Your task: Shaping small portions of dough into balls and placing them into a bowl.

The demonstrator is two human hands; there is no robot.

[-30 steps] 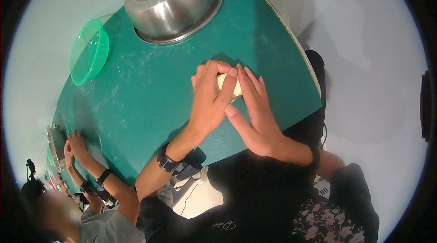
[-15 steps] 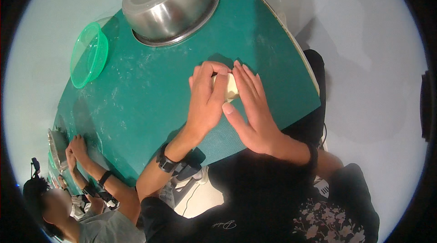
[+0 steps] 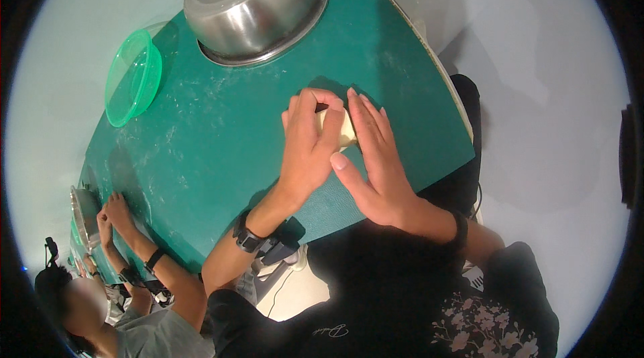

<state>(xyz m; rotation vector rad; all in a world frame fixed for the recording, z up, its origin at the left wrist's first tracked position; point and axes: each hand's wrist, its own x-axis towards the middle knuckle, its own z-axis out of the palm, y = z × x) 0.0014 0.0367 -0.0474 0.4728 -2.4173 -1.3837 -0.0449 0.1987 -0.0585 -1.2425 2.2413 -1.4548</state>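
Note:
Between my hands is a small, pale yellow lump of dough (image 3: pixel 347 132) on the green tabletop. My left hand (image 3: pixel 307 146) curls round its left side, with the thumb pressed along the top and the other fingers bent over the far side. On the right side, my right hand (image 3: pixel 378 163) rests against the lump with its fingers stretched straight and the thumb apart, pointing toward my left hand. Parts of the lump are hidden under my left thumb and fingers.
An upturned steel bowl (image 3: pixel 258 12) stands at the far side of the green tabletop (image 3: pixel 221 116), which has white powdery smears. To its left is a green plastic basin (image 3: pixel 134 79). At the lower left a co-worker (image 3: pixel 157 331) works beside another metal bowl (image 3: pixel 85 214).
My hands and the dough stay together in nearly the same place; my left fingers and thumb have shifted very slightly. The whole view has moved a little.

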